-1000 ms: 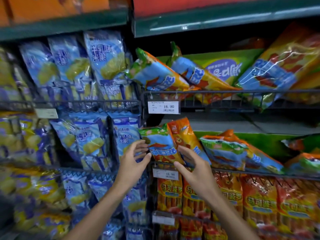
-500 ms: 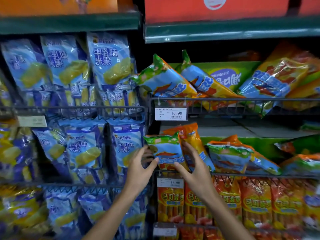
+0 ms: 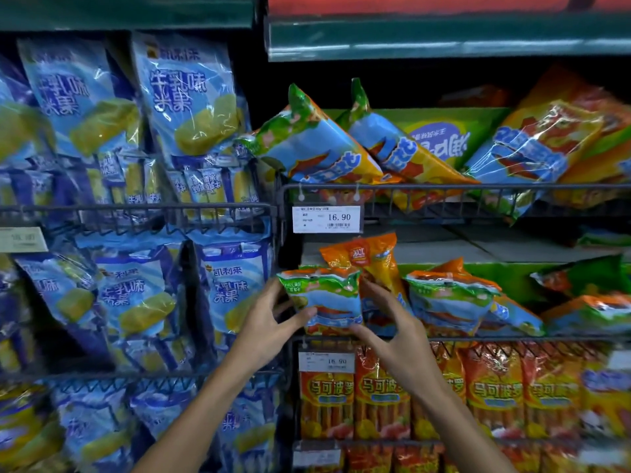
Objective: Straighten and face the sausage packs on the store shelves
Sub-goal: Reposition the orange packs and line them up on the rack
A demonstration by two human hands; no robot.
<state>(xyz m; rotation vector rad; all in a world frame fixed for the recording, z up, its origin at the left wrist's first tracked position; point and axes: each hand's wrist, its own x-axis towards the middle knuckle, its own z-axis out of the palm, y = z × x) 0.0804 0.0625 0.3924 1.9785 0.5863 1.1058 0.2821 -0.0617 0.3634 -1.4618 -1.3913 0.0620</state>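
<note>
Wire shelves [image 3: 444, 187] run across the aisle, blue rice-cracker bags [image 3: 184, 100] on the left, tumbled sausage packs [image 3: 307, 145] on the right. On the middle wire shelf a green-and-blue sausage pack [image 3: 322, 298] stands upright at the front rail. The left hand [image 3: 269, 327] pinches its left edge, thumb in front. The right hand [image 3: 396, 331] holds its right edge, grip spread wide, fingers behind it against an orange pack [image 3: 374, 257].

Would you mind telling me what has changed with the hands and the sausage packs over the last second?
The green-and-blue sausage pack has been turned from leaning left to nearly upright and facing front. The left hand has closed its thumb onto the pack's lower left side; the right hand has come to its right edge. The orange pack behind, the upper-shelf packs and the 16.90 price tag stayed put.
</note>
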